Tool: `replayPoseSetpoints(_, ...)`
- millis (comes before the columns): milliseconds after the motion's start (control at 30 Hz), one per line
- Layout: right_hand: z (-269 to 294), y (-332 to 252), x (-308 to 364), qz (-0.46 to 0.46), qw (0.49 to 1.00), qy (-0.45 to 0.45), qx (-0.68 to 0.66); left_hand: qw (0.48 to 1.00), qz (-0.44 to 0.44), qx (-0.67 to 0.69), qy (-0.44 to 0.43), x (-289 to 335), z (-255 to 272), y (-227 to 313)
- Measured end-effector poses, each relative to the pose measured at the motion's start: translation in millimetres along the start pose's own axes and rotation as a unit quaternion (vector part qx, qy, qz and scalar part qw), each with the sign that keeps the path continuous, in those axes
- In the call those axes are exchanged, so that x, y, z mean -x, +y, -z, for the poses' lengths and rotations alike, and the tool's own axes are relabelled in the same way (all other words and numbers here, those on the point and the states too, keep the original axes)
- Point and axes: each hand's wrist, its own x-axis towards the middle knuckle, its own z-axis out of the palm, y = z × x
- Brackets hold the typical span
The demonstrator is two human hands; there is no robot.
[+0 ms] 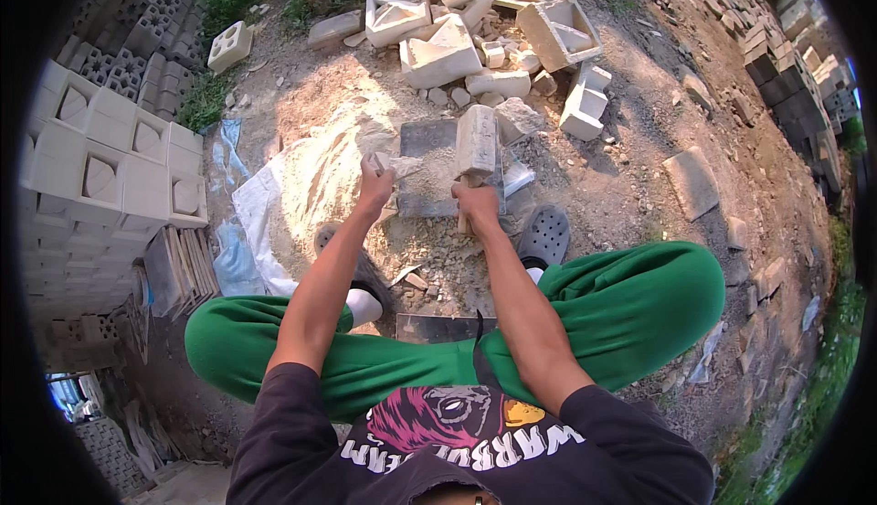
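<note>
My right hand (478, 203) is wrapped round the short handle of a mallet with a thick, pale, block-shaped head (476, 142). The mallet head is above the right side of a dark flat board (426, 138) on the ground, which is strewn with crumbs and powder. My left hand (376, 185) is closed on a pale broken chunk (402, 166) at the board's left edge; the fingers partly cover it. A heap of pale crushed powder (322, 176) lies left of that hand.
Broken pale blocks (441, 53) are piled beyond the board. Stacked patterned blocks (105, 171) rise at the left, near a white sheet (260, 196) and blue plastic (237, 258). A flat slab (692, 182) lies right. Grey clogs (545, 233) flank the board.
</note>
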Motion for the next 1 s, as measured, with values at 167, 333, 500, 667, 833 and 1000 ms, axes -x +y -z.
replayPoseSetpoints(167,1,-6,9,-0.055,0.998,-0.003,-0.043,0.996,-0.078,-0.037,-0.003,-20,-15,-59)
replayPoseSetpoints(333,21,3,12,-0.071,0.997,-0.032,-0.006,0.942,-0.217,-0.253,0.047,-13,-27,-51)
replayPoseSetpoints(500,22,-17,39,-0.052,0.994,-0.019,0.093,0.892,-0.265,-0.364,0.039,2,-22,-29)
replayPoseSetpoints(667,20,-14,37,-0.064,0.982,-0.042,0.172,0.849,-0.267,-0.455,-0.021,-3,-26,-29)
replayPoseSetpoints(833,9,35,7,0.002,0.991,-0.028,0.130,0.861,-0.246,-0.445,-0.010,-19,-24,-33)
replayPoseSetpoints(1000,3,66,-13,0.039,0.989,-0.005,0.139,0.877,-0.217,-0.425,-0.061,-26,-17,-22)
